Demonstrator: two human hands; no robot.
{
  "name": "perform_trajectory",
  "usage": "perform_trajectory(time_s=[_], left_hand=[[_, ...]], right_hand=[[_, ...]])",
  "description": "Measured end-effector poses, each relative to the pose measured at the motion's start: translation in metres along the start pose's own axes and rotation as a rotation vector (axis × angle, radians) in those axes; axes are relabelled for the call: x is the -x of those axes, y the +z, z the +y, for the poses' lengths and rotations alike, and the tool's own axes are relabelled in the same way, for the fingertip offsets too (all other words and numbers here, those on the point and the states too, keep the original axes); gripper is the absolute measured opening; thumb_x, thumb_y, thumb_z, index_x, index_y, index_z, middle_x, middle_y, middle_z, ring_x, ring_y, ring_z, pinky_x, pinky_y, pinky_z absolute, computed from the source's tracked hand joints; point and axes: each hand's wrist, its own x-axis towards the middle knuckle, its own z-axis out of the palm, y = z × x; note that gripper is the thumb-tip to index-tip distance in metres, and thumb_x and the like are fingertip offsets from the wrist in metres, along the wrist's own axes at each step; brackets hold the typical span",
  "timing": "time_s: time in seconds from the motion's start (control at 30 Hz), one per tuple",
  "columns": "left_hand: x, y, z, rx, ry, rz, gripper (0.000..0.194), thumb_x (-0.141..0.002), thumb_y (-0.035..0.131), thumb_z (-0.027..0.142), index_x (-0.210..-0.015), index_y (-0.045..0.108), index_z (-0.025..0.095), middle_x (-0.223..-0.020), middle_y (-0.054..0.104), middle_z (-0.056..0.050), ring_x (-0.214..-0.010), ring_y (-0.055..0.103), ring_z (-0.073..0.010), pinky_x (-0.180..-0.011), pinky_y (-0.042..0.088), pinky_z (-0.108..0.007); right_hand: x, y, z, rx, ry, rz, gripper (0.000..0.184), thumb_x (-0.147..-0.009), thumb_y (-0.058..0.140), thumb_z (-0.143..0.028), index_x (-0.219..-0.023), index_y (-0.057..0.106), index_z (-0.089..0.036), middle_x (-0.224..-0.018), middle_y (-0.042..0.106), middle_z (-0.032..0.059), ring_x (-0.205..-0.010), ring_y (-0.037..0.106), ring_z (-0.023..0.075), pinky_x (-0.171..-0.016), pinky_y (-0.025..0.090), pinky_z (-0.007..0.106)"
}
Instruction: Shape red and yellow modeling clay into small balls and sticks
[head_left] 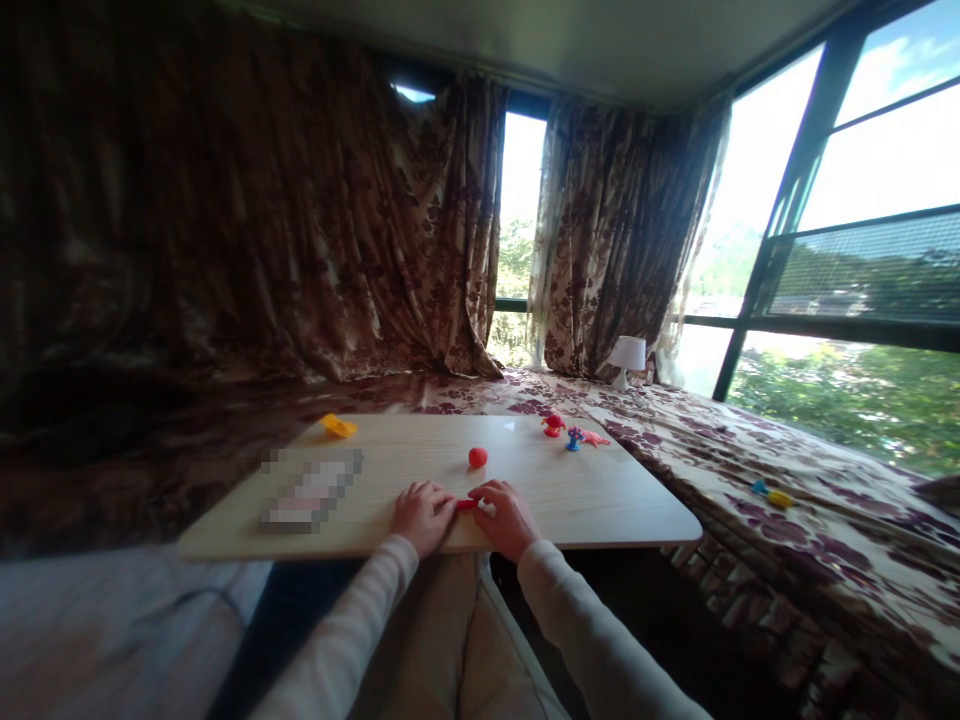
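Observation:
Near the front edge of the light wooden table [420, 441], a small red stick-like thing [466, 504] with a white piece at its right end lies between my hands; its exact kind is too small to tell. My left hand [424, 513] is palm down, its curled fingers closed at the red end. Around the white end, the fingers of my right hand [508, 515] are pinched. Just beyond both hands sits a red ball-like lump [478, 457], touched by neither.
A yellow toy piece [339, 426] lies at the back left, behind a blurred-out flat box [309, 495]. Red [553, 426] and blue [574, 439] figures stand at the back right beside a pink piece [596, 438]. A white lamp [628, 360] stands on the flowered cover beyond.

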Motion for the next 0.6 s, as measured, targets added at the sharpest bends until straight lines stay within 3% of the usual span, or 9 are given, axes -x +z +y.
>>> perform_trajectory(time_s=[0.13, 0.37, 0.6], left_hand=[[-0.0003, 0.0, 0.0008, -0.008, -0.002, -0.001, 0.021, -0.081, 0.05, 0.03, -0.081, 0.07, 0.023, -0.093, 0.067, -0.003, -0.095, 0.053, -0.0188, -0.088, 0.039, -0.033], [-0.0004, 0.0005, 0.0007, -0.011, -0.008, 0.007, 0.023, -0.082, 0.047, 0.029, -0.078, 0.069, 0.023, -0.092, 0.067, -0.003, -0.094, 0.054, -0.0185, -0.087, 0.039, -0.032], [0.0006, -0.001, 0.002, 0.024, 0.019, -0.002, 0.016, -0.077, 0.056, 0.031, -0.079, 0.07, 0.025, -0.089, 0.067, -0.003, -0.094, 0.054, -0.0198, -0.087, 0.039, -0.033]], right_hand=[[-0.0004, 0.0006, -0.0002, 0.003, 0.01, 0.015, 0.015, -0.078, 0.056, -0.014, -0.086, 0.068, -0.021, -0.082, 0.066, 0.0018, -0.076, 0.057, 0.0143, -0.077, 0.044, 0.026], [0.0, -0.0001, -0.0012, 0.051, -0.014, -0.006, 0.011, -0.078, 0.061, -0.02, -0.084, 0.069, -0.023, -0.081, 0.065, 0.0018, -0.082, 0.057, 0.0151, -0.075, 0.043, 0.025], [0.0006, -0.002, -0.0037, 0.05, -0.042, 0.001, 0.009, -0.077, 0.062, -0.018, -0.078, 0.069, -0.023, -0.081, 0.064, 0.0016, -0.082, 0.056, 0.0151, -0.076, 0.043, 0.025]])
